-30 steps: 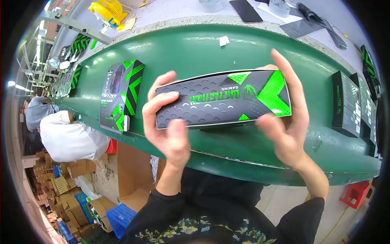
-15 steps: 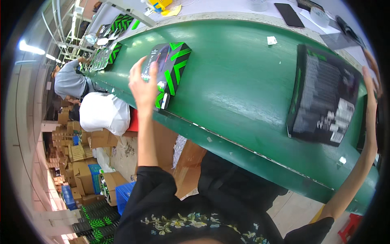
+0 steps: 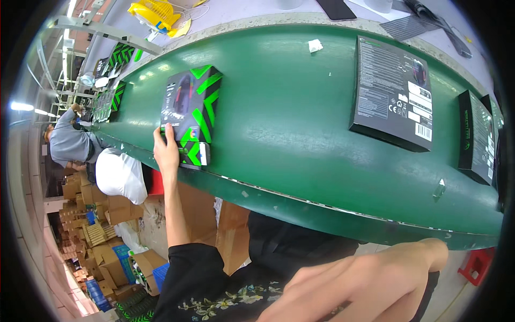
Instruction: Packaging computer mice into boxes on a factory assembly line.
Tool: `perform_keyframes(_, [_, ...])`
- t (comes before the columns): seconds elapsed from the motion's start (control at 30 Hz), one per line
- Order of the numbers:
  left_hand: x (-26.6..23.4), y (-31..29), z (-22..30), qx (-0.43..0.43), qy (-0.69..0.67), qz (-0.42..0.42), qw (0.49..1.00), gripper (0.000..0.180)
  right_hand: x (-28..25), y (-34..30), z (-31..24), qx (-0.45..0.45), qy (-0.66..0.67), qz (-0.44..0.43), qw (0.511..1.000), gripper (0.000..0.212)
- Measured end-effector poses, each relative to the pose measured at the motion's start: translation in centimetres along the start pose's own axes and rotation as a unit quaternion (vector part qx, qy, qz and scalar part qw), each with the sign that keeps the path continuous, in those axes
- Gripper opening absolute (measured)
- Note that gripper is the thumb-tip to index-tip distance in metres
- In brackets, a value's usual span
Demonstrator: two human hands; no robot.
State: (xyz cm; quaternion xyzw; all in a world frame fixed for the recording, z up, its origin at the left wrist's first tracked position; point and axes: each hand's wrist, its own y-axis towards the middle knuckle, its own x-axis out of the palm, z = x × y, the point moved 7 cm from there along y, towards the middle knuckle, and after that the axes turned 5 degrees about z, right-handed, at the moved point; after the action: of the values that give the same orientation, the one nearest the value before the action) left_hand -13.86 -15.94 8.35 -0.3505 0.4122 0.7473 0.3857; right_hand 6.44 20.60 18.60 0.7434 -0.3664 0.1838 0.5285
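Observation:
On the green conveyor belt (image 3: 279, 150) lies a black box with bright green stripes and a picture of a computer mouse (image 3: 185, 107). My left hand (image 3: 167, 153) has its near left edge, thumb on the top face and the other fingers at the side. My right hand (image 3: 359, 284) is a large shape close in front of my chest, away from the belt, and its fingers cannot be made out. Further right, a second box (image 3: 391, 91) lies back face up, showing small print and a barcode, with no hand on it.
More black boxes (image 3: 476, 139) stand at the far right of the belt. A yellow fan (image 3: 153, 15), a dark phone (image 3: 337, 8) and a scrap of white paper (image 3: 315, 45) are along the far side. Co-workers (image 3: 120, 174) sit at left, near cardboard cartons (image 3: 102, 231). A red stool (image 3: 476, 265) stands at lower right.
My left hand has come down from above the striped box onto its near edge. My right hand has drawn back from the far right toward my chest. The view has shifted.

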Motion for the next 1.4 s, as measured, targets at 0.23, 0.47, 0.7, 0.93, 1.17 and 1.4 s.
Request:
perform_keyframes(0.23, [4.9, -6.2, 7.9, 0.059, -0.177, -0.149, 0.971, 0.062, -0.6, 0.6, -1.8, 0.274, -0.122, -0.077, 0.951, 0.048])
perform_keyframes(0.47, [2.3, -12.2, 12.4, 0.062, -0.318, -0.339, 0.883, 0.058, -0.9, -0.2, -0.9, 0.129, -0.097, -0.045, 0.986, 0.040])
perform_keyframes(0.7, [2.0, -11.8, 12.1, 0.099, -0.288, -0.339, 0.890, 0.028, -1.5, 1.4, -1.4, 0.122, -0.099, -0.067, 0.985, 0.037])
perform_keyframes(0.93, [3.4, -11.4, 10.9, 0.097, -0.324, -0.361, 0.869, 0.015, -10.6, 2.7, -3.8, 0.213, -0.756, -0.005, 0.618, 0.026])
perform_keyframes(1.17, [3.7, -11.2, 12.1, 0.157, -0.321, -0.328, 0.875, 0.007, -15.1, 0.3, -2.5, 0.335, -0.742, 0.042, 0.580, 0.021])
perform_keyframes(1.4, [3.1, -11.6, 12.8, 0.219, -0.283, -0.271, 0.894, 0.008, -16.1, 0.4, -2.2, 0.342, -0.718, 0.070, 0.602, 0.011])
